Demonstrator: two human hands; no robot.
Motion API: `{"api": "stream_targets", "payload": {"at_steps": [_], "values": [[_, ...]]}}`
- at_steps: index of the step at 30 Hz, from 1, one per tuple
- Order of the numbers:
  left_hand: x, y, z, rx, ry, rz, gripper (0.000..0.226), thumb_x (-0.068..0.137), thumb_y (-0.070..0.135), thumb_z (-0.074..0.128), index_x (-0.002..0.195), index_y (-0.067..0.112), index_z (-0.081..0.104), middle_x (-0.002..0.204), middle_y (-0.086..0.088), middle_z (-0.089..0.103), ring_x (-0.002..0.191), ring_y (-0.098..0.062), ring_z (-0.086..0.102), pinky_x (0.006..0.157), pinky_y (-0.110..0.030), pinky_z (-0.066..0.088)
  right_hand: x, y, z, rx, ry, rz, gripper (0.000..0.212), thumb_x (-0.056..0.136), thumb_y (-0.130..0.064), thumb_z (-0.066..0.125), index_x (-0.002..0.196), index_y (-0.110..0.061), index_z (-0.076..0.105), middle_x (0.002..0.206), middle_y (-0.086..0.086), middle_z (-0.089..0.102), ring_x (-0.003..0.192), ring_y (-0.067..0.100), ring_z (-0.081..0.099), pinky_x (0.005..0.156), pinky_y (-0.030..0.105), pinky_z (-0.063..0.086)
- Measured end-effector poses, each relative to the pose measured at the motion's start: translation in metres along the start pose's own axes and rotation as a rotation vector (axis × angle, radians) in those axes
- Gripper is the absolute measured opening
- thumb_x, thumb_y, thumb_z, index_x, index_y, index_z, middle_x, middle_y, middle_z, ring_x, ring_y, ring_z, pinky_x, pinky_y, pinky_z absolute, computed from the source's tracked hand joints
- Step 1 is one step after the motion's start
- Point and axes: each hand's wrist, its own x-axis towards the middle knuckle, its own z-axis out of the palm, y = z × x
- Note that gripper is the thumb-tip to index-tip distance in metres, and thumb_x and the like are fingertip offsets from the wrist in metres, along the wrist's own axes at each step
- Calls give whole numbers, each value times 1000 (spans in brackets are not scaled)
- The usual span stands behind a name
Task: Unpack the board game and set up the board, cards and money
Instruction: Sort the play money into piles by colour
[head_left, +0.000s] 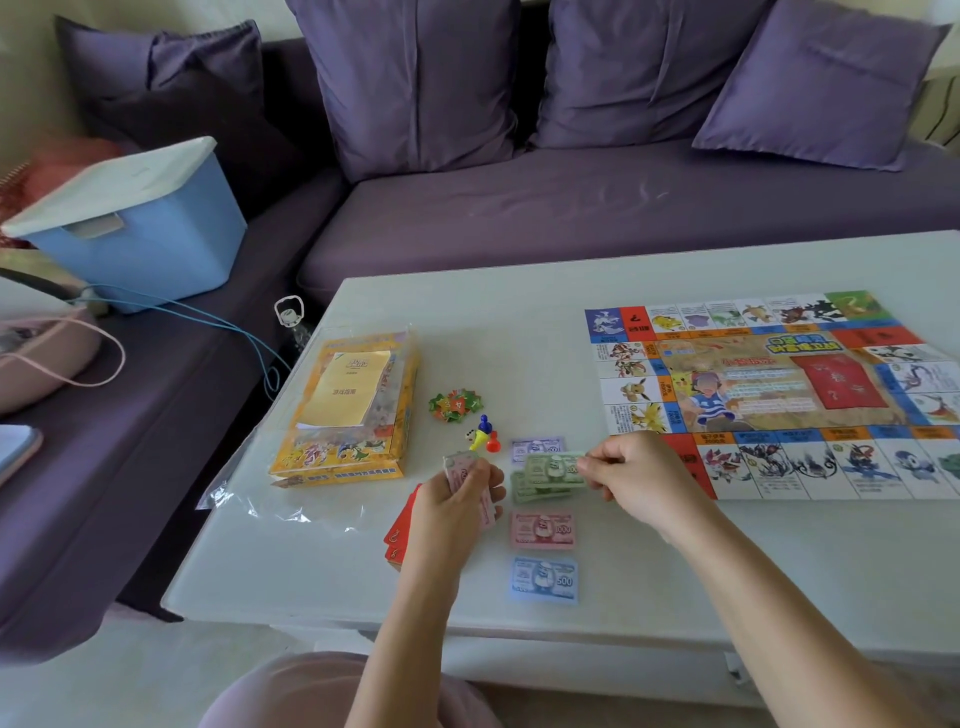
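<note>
Our left hand (457, 506) grips the money stack (461, 464), our right hand (641, 480) pinches a green note (551, 464) (sorting piles by colour)

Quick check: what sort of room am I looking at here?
Most likely a home living room: a purple sofa with loose cushions stands behind a low white table, where the game board lies unfolded.

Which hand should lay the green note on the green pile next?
The right hand: it pinches the green note just above the green pile. The left hand is busy gripping a stack of notes.
</note>
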Motion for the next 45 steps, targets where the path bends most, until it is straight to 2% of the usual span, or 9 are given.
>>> {"api": "stream_targets", "payload": {"at_steps": [8,17,22,26,31,35,39,41,45], "values": [[1,-1,3,4,-14,-22,24,96,17,54,77,9,67,80,-8,72,75,-18,66,75,-35,54,7,-1,12,-60,29,-7,28,86,-30,71,76,-4,71,64,5,65,53,12,51,56,24,39],[0,0,3,-18,-18,-44,24,96,17,54,77,8,67,81,-10,72,74,-17,67,71,-30,54,2,4,13,-116,94,-58,23,89,-29,66,76,-10,65,57,-5,58,51,9,53,57,24,44],[0,2,3,-46,-17,-51,26,96,15,54,75,7,66,79,-11,71,71,-17,66,65,-26,53,6,10,21,-237,71,-23,28,94,-22,57,87,3,68,76,18,69,57,17,51,57,27,41],[-2,0,1,-108,20,-13,22,95,15,54,78,7,67,83,-12,72,77,-20,68,72,-33,55,2,8,19,-264,91,-63,27,94,-22,56,88,1,68,76,14,69,59,20,54,56,27,39],[-11,3,-1,-253,12,76,21,93,16,57,76,5,65,71,-7,65,67,-14,62,63,-29,55,-28,-14,12,47,129,-310,6,85,-24,71,82,-19,69,70,-11,64,63,-2,57,57,10,42],[-21,6,2,-301,-72,-25,23,82,23,65,78,0,63,63,-7,62,56,-13,61,54,-26,54,-44,-23,27,166,-6,-254,30,69,-34,83,92,-25,67,77,-9,65,65,0,60,58,12,47],[-27,6,0,-284,-223,-147,53,73,35,65,96,-12,55,72,-16,68,66,-23,70,62,-33,59,-46,-21,34,187,2,-265,50,66,-34,85,109,-33,59,90,-12,64,77,-1,61,65,11,48],[-28,7,-2,-319,-325,-193,61,79,37,61,107,-16,53,91,-22,71,84,-31,71,72,-37,59,-45,-21,34,196,-1,-275,53,67,-29,85,112,-33,57,92,-12,63,79,-3,60,65,11,48],[-26,8,-7,-414,-424,-236,44,97,30,44,123,-4,55,114,-22,66,108,-36,63,95,-46,51,-44,-19,30,239,-21,-240,56,69,-16,85,115,-34,58,92,-12,62,78,0,60,68,18,52]]}}
